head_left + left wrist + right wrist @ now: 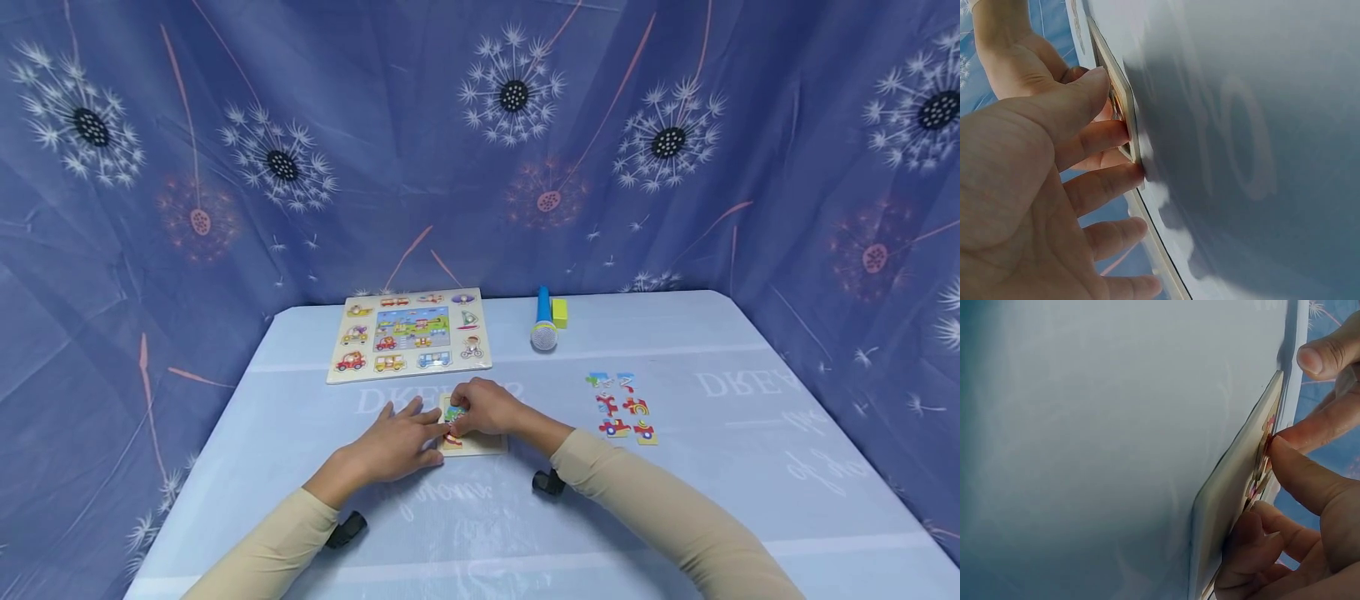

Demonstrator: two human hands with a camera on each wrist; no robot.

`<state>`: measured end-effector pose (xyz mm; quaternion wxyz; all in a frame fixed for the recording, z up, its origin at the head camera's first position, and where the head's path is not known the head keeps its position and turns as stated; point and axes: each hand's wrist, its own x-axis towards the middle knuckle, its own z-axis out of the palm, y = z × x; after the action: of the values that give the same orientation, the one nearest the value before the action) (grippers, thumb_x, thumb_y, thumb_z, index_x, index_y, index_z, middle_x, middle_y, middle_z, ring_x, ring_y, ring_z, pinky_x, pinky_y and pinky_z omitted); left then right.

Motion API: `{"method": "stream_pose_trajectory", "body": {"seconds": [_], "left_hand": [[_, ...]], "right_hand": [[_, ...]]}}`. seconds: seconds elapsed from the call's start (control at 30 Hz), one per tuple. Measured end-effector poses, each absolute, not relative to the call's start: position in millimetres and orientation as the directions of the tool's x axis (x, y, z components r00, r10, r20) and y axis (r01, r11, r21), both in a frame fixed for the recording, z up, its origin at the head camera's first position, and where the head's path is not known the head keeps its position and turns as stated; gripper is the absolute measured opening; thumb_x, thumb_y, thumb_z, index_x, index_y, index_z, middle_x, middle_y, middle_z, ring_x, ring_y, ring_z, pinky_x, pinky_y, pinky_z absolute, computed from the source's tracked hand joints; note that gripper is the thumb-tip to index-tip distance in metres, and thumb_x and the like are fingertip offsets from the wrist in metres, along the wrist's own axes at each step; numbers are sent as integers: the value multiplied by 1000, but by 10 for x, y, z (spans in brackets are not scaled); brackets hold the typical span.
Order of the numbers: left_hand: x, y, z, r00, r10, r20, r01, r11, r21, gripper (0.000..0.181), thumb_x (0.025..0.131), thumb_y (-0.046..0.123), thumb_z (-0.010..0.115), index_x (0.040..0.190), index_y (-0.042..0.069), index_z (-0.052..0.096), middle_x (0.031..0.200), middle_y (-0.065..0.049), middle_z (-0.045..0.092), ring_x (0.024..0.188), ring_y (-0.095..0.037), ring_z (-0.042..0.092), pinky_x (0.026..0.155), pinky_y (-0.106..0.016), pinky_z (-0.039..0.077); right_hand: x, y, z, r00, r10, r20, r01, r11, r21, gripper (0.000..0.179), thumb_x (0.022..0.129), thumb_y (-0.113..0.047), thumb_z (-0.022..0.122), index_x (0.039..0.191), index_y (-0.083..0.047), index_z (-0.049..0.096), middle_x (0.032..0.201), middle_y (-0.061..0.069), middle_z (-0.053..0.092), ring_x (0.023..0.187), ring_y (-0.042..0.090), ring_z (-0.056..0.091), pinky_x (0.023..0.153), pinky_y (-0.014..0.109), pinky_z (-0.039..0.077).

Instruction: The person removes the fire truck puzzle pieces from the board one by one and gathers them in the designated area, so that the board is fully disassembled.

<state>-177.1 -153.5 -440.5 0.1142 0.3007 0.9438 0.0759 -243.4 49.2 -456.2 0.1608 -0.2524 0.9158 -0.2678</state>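
Observation:
A small wooden puzzle board (487,444) lies flat near the middle of the table, with a few colourful pieces in its left part. My left hand (397,446) has its fingers spread, and the fingertips touch the board's left side. Over the board, my right hand (483,406) pinches a colourful puzzle piece (454,412) at the left part. In the right wrist view, the right thumb presses on the pieces beside a left fingertip, and the other right fingers are curled at the board (1229,481). The hands hide much of the pieces' pictures.
Several loose puzzle pieces (615,427) lie in two columns to the right. A larger vehicle puzzle board (411,367) sits at the back left. A blue toy microphone (543,321) and a yellow block (559,313) are at the back. A patterned curtain (420,150) surrounds the table.

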Motion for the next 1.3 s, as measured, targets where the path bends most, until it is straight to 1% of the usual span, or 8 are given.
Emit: {"method": "stream_pose_trajectory", "body": {"seconds": [0.13, 0.33, 0.43, 0.63, 0.77, 0.9, 1.17, 1.3], "left_hand": [[-1770, -1538, -4399, -791, 586, -176, 550, 807, 216, 49, 97, 43, 69, 140, 20, 64, 153, -8, 52, 147, -46, 34, 107, -78, 27], [-1765, -1543, -4392, -786, 592, -180, 554, 803, 220, 51, 97, 42, 68, 142, 20, 62, 153, -9, 52, 147, -46, 34, 107, -78, 27], [-1780, -1535, -4397, -784, 593, -186, 556, 803, 215, 50, 98, 43, 68, 142, 20, 62, 154, -8, 52, 148, -45, 34, 107, -77, 27], [-1819, -1503, -4404, -804, 575, -149, 538, 811, 229, 41, 96, 41, 70, 131, 19, 68, 147, -9, 58, 146, -46, 36, 108, -76, 28], [-1860, -1470, -4421, -848, 527, -60, 504, 836, 217, 41, 95, 39, 72, 129, 16, 69, 145, -13, 59, 143, -50, 38, 108, -74, 30], [-1912, -1428, -4428, -875, 483, -39, 465, 860, 210, 50, 95, 40, 72, 137, 14, 65, 149, -13, 55, 145, -50, 36, 109, -73, 30], [-1945, -1365, -4410, -857, 505, -105, 476, 853, 216, 55, 94, 39, 73, 140, 10, 62, 150, -13, 55, 145, -48, 36, 109, -74, 29], [-1943, -1347, -4426, -849, 516, -117, 488, 849, 205, 56, 95, 39, 73, 141, 10, 61, 150, -12, 55, 145, -48, 36, 109, -74, 30]], "right_hand": [[-2429, 488, -4556, -814, -558, -162, -383, 725, -572, 33, 80, -22, 88, 107, -11, 72, 93, -1, 59, 88, 13, 52, 82, 33, 46], [-2439, 504, -4546, -803, -570, -173, -395, 726, -563, 30, 78, -16, 87, 100, -12, 68, 90, -1, 57, 86, 14, 49, 76, 31, 43], [-2442, 549, -4531, -801, -569, -186, -385, 728, -567, 32, 77, -13, 86, 101, -12, 65, 90, 0, 56, 86, 15, 50, 77, 32, 43], [-2432, 744, -4512, -816, -544, -195, -334, 720, -609, 36, 78, -11, 83, 109, -9, 66, 94, 1, 59, 88, 16, 53, 81, 34, 46], [-2402, 968, -4498, -840, -512, -182, -299, 716, -631, 39, 78, -10, 84, 114, -8, 68, 101, 1, 60, 94, 16, 54, 88, 36, 47], [-2397, 1290, -4461, -858, -480, -185, -272, 729, -628, 41, 80, -10, 84, 118, -8, 70, 107, 1, 61, 97, 17, 54, 90, 37, 48], [-2602, 1963, -4409, -891, -417, -178, -256, 787, -562, 44, 84, -10, 80, 127, -4, 68, 119, 12, 62, 111, 27, 57, 99, 48, 46], [-2730, 2207, -4420, -898, -396, -192, -251, 820, -514, 45, 87, -10, 78, 129, -1, 66, 122, 17, 61, 115, 33, 56, 101, 52, 45]]}}
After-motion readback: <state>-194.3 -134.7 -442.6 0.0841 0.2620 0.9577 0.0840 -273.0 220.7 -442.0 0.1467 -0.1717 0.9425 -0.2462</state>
